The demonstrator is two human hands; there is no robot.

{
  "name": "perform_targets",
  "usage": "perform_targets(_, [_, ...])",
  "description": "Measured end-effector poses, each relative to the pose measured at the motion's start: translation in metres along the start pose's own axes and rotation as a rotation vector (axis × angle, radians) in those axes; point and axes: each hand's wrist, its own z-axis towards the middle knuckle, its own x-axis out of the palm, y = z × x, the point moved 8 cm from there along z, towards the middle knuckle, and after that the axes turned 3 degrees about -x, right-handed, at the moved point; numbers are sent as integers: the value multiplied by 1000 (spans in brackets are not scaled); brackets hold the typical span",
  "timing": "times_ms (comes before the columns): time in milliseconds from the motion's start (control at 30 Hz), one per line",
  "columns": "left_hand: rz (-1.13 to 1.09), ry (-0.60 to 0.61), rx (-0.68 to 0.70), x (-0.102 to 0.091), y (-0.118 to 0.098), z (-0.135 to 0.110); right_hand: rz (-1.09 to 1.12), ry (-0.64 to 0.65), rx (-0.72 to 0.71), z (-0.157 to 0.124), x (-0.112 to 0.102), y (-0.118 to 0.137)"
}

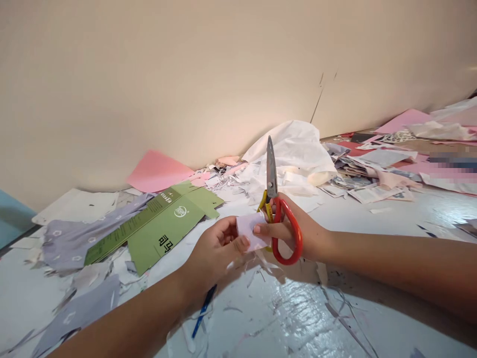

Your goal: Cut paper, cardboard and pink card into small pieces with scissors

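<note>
Between my hands is a small pale lavender piece of paper (250,229), possibly folded. My left hand (214,248) pinches its left side with thumb and curled fingers. My right hand (294,226) is closed around scissors (297,238) with red handles, blades pointing up and closed together. The thumb of that hand also presses on the paper's right side. A yellow tool with dark markings (265,201) sits against the scissors in the same hand; its kind is unclear. Below the hands, a blue pen-like stick (203,313) lies on the white table.
Left of the hands lie a green printed card sheet (167,228), lavender patterned paper (89,238) and a pink sheet (158,171). Crumpled white sheeting (298,154) rests against the beige wall (223,74). Paper scraps (376,169) pile up at right. Thin offcuts litter the table (305,318).
</note>
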Motion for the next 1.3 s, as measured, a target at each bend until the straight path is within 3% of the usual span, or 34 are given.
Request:
perform_targets(100, [-27,-91,-57,-5,6,1,-15,-93,-10,-3,-4,5])
perform_targets(300, [-50,-351,74,-40,3,6,204,-48,11,8,-12,-6])
perform_targets(467, [-155,-323,63,-44,10,11,92,35,45,16,-20,-18])
perform_targets(733, [-102,-289,23,-39,8,11,-132,239,85,5,-6,-7])
perform_targets(1100, [-51,-313,29,-39,7,11,-642,102,-104,16,-29,-4])
perform_targets(1300, [-28,-352,50,-40,4,12,-925,178,-182,11,-20,-2])
